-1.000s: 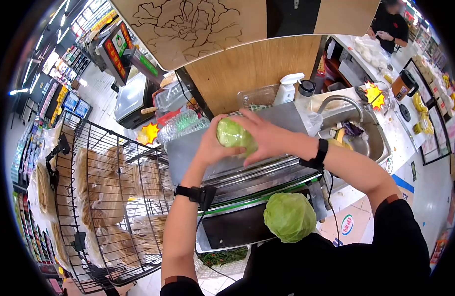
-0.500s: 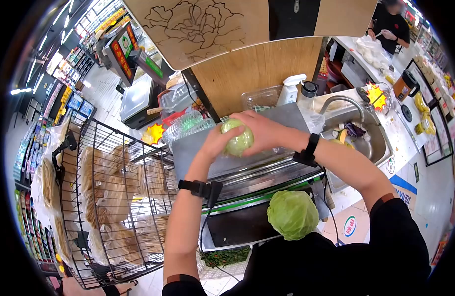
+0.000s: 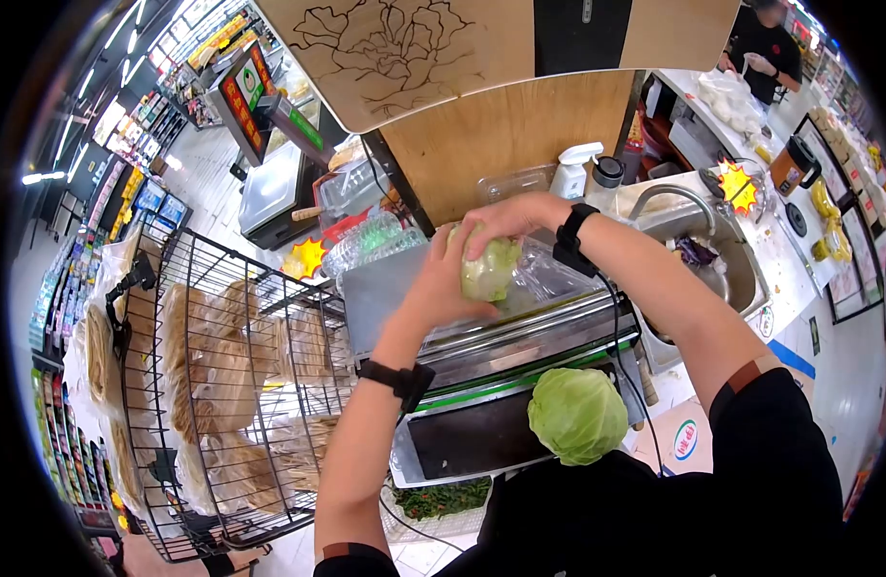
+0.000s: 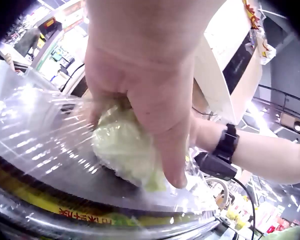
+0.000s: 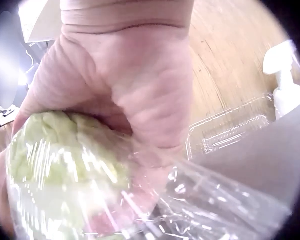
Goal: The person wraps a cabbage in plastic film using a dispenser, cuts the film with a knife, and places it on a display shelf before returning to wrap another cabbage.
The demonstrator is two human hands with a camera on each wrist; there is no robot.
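A pale green cabbage (image 3: 491, 269), partly covered in shiny cling film (image 3: 553, 274), is held between both hands over the metal wrapping machine (image 3: 380, 298). My left hand (image 3: 443, 288) grips its left side, with the thumb reaching along the near side. From above and behind, my right hand (image 3: 505, 216) curls its fingers over the top. In the right wrist view, clear film stretches tight across the cabbage (image 5: 60, 165) and trails off to the right. The left wrist view has a wide sheet of film (image 4: 35, 130) running from the cabbage over the machine.
A second cabbage (image 3: 577, 415) sits at the machine's near edge, by my body. To the left stands a wire rack (image 3: 222, 385) of bagged goods. A sink (image 3: 741, 279) with scraps is at the right, a spray bottle (image 3: 573, 173) behind. Another person (image 3: 765, 58) stands far right.
The cabbage has turned in my hands and shifted slightly right. My right hand has moved up over its top, and a stretch of film now shows to its right.
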